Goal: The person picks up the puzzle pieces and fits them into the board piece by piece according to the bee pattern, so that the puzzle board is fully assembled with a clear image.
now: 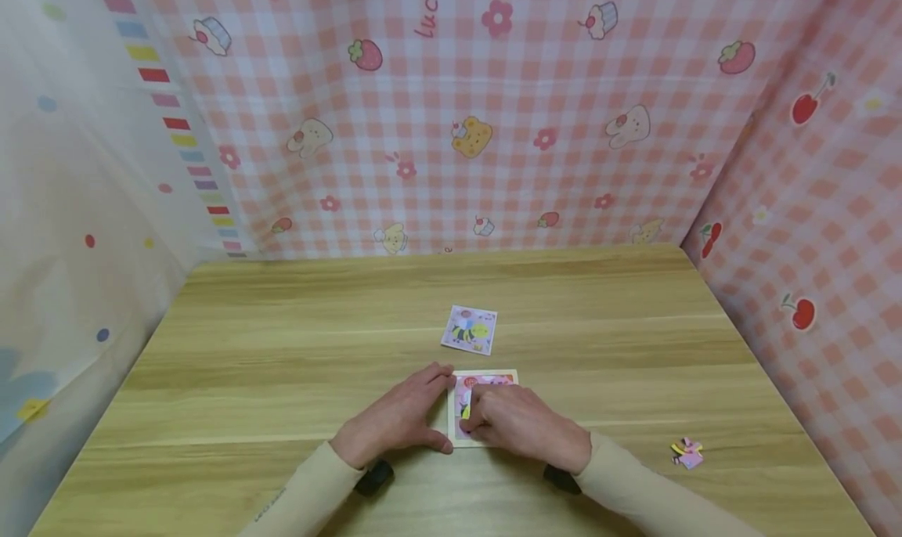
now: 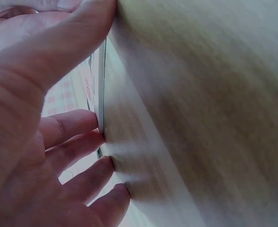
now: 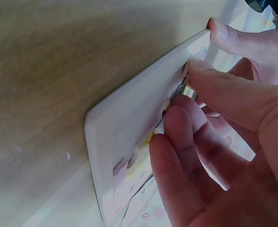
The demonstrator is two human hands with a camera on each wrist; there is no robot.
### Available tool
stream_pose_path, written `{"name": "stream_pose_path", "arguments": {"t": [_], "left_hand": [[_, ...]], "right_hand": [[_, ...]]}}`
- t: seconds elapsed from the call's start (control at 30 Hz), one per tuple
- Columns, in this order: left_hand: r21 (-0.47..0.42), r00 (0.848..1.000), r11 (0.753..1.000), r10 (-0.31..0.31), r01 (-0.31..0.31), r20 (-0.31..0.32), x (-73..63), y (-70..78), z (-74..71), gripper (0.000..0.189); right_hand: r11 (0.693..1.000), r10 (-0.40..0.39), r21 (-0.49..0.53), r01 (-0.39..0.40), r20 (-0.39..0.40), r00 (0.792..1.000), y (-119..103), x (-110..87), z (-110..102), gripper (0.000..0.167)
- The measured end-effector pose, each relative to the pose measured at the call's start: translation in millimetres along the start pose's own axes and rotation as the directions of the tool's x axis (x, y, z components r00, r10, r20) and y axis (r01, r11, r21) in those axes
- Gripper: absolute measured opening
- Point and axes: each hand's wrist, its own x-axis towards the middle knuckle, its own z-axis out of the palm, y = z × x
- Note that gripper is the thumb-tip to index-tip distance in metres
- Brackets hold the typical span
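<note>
A shallow white-rimmed puzzle tray (image 1: 451,434) lies on the table, with a pink picture partly assembled in its upper part. My left hand (image 1: 405,413) rests at its left edge; in the left wrist view the thumb and fingers (image 2: 77,124) lie fairly straight along that edge. Over the tray, my right hand (image 1: 517,421) has its fingers curled down. Thumb and fingers (image 3: 176,124) pinch a small puzzle piece (image 3: 181,89) at the picture, seen in the right wrist view. The hand hides most of the piece and the tray's right side.
Behind the tray lies a square picture card (image 1: 469,330) with a yellow-and-black bee. Several loose puzzle pieces (image 1: 687,452) sit in a small pile to the right on the wooden table (image 1: 282,349). Patterned curtains (image 1: 451,185) stand behind and at both sides.
</note>
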Motion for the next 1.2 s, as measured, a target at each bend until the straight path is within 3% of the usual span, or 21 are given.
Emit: {"name": "stream_pose_path", "arguments": {"t": [0.53, 0.73, 0.93, 1.07, 1.2], "left_hand": [[0.01, 1.0, 1.0, -0.016, 0.016, 0.003, -0.5, 0.8, 0.6, 0.091], [0.008, 1.0, 1.0, -0.009, 0.009, 0.004, 0.6, 0.0, 0.7, 0.09], [0.006, 1.0, 1.0, -0.027, 0.027, 0.016, 1.7, 0.2, 0.8, 0.09], [0.007, 0.999, 0.999, -0.033, 0.033, 0.021, 1.7, -0.7, 1.6, 0.09], [0.013, 0.999, 1.0, -0.026, 0.026, 0.021, 2.4, -2.1, 2.7, 0.091]], "right_hand": [[1.0, -0.015, -0.014, 0.015, -0.039, 0.999, 1.7, 1.3, 6.1, 0.009], [0.999, -0.034, 0.02, 0.033, 0.029, 0.999, 4.8, 0.1, -0.5, 0.011], [0.995, -0.101, 0.04, 0.096, 0.142, 0.985, 7.6, -7.6, -12.9, 0.017], [0.986, -0.163, -0.021, 0.167, 0.119, 0.979, 9.4, -17.3, -14.7, 0.017], [0.953, -0.271, -0.123, 0.278, 0.073, 0.96, 12.6, -25.6, -10.8, 0.018]]}}
